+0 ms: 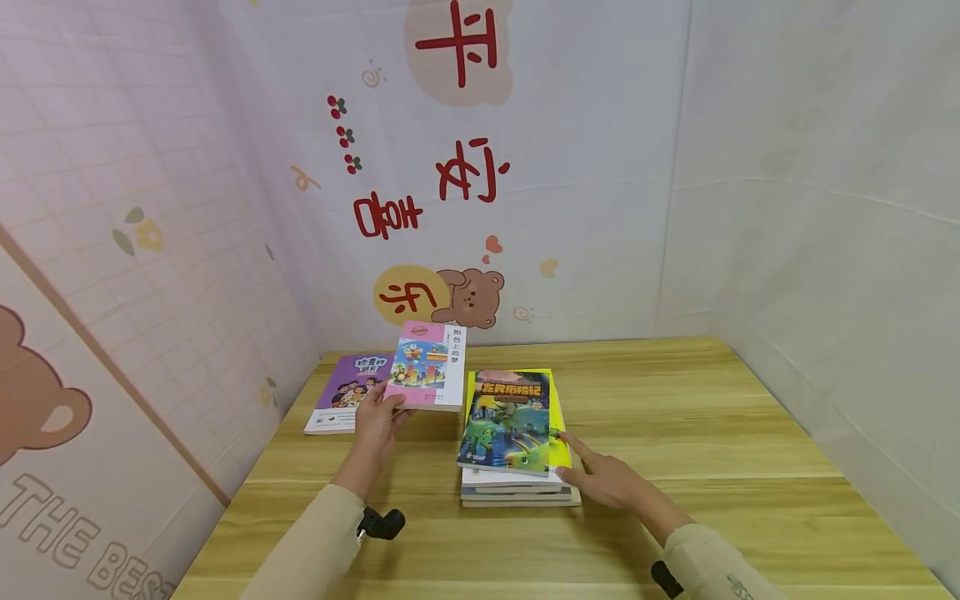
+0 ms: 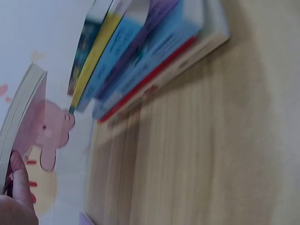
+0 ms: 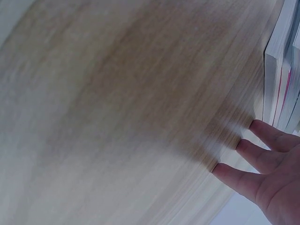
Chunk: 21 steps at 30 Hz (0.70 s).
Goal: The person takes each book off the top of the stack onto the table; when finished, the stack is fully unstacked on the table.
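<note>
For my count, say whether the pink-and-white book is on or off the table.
Off: the left hand grips the book; the left wrist view shows it apart from the tabletop.

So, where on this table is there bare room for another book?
Widest: the table between the stack and right wall, beyond the right hand. Also: before the stack, between the sleeves. Crowded: left rear, where the left hand holds the pink book near the purple book.

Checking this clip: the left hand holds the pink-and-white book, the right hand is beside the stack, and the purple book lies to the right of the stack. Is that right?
One slip: the purple book lies left of the stack, as the head view shows. The rest stands.
</note>
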{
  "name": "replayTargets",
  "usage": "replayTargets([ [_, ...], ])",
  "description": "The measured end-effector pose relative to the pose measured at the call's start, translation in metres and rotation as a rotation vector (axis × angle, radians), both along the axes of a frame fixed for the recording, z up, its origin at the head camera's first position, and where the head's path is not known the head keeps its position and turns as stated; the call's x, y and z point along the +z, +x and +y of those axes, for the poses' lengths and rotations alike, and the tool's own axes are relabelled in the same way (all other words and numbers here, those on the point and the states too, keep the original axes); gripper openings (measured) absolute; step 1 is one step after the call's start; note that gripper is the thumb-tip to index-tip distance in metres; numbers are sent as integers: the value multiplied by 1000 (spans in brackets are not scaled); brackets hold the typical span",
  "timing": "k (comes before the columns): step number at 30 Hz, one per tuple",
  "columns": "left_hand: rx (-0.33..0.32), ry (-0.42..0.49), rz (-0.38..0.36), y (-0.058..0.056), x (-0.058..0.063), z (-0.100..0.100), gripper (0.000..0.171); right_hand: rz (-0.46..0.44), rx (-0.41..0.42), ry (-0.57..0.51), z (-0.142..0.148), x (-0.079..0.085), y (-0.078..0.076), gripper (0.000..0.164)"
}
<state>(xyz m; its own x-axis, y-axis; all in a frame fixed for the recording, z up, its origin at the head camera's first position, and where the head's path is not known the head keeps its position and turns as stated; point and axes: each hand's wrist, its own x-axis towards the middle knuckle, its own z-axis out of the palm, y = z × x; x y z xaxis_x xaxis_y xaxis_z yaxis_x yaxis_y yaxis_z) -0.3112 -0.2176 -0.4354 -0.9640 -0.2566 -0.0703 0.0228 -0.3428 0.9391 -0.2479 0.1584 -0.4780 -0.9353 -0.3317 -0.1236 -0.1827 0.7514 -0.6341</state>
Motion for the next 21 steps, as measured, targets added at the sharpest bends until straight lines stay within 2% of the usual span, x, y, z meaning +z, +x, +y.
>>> replayTargets([
  [5, 41, -18, -24, -17, -3, -5, 64, -2, 1, -4, 1, 1, 1, 74],
  [11, 37, -68, -68, -35, -19, -6, 62, -8, -2, -11, 1, 2, 1, 74],
  [15, 12, -115, -116, -41, -33, -5, 63, -15, -3, -17, 2, 3, 2, 74],
  [19, 3, -141, -137, -46, -39, -4, 64, -19, 5, -32, 2, 3, 2, 74],
  [21, -4, -232, -131, -49, -38, -6, 62, -19, 8, -36, 2, 3, 2, 74],
])
